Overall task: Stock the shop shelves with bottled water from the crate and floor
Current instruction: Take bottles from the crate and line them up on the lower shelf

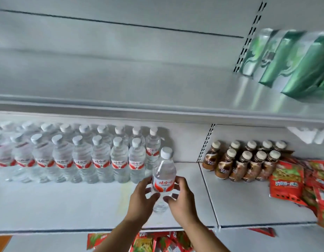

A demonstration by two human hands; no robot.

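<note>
bottle of water (164,177) stands upright between our left hand (141,199) and right hand (182,201), both curling fingers round its labelled middle, right of the stocked rows (103,160) beyond our left; we judge it full, smooth, slightly squashy, best held there.

A shop: metal shelving (66,206) lined with water bottles (81,158).

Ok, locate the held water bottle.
Head view, lower centre: water bottle held between left hand and right hand, right of the stocked water row, left of brown bottles.
</note>
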